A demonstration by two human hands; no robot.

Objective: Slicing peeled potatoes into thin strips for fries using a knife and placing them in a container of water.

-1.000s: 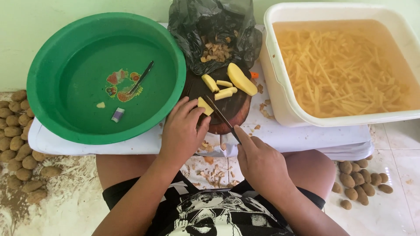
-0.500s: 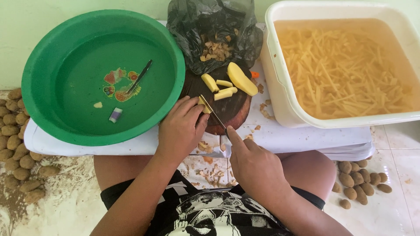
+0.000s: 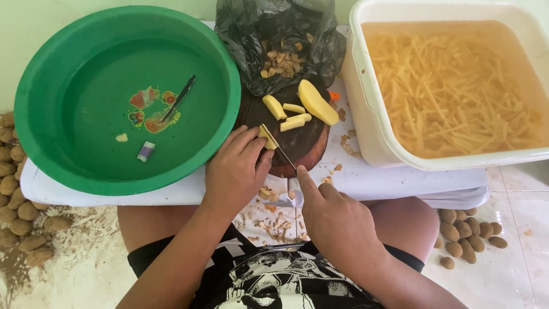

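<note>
Left edge: heap of brown unpeeled potatoes (image 3: pixel 14 189) on the floor, peel scraps around it. On the white worktop (image 3: pixel 114 191), a round green plastic basin (image 3: pixel 40 149) holds water, with a black-handled peeler (image 3: pixel 177 100), a small pale potato bit and a small striped scrap lying on its bottom.

Change vs a second ago: the knife has come off the near side of the board and its blade now sits across the potato piece; since half a second ago it has barely shifted. Reads as a cut in progress, blade pressing through the piece.

Left hand (image 3: pixel 234 171): fingers curled together, tips pinning a small yellow peeled potato piece (image 3: pixel 265 138) at the left front of the round dark wooden cutting board (image 3: pixel 306 143). The piece is right under the fingertips, touching them.

Right hand (image 3: pixel 331 220): closed around the handle of the thin-bladed kitchen knife (image 3: pixel 280 150), index finger stretched along the spine. Blade tip lies on the piece, just beside the left fingertips.

Further back on the board: several cut yellow sticks and a larger peeled potato half (image 3: pixel 316 103). Behind that, a black plastic bag of peelings (image 3: pixel 280 40).

Right: a white rectangular plastic tub (image 3: pixel 366 114) of water full of cut potato sticks (image 3: pixel 452 86). Floor at far right: another small cluster of brown potatoes (image 3: pixel 466 234).
</note>
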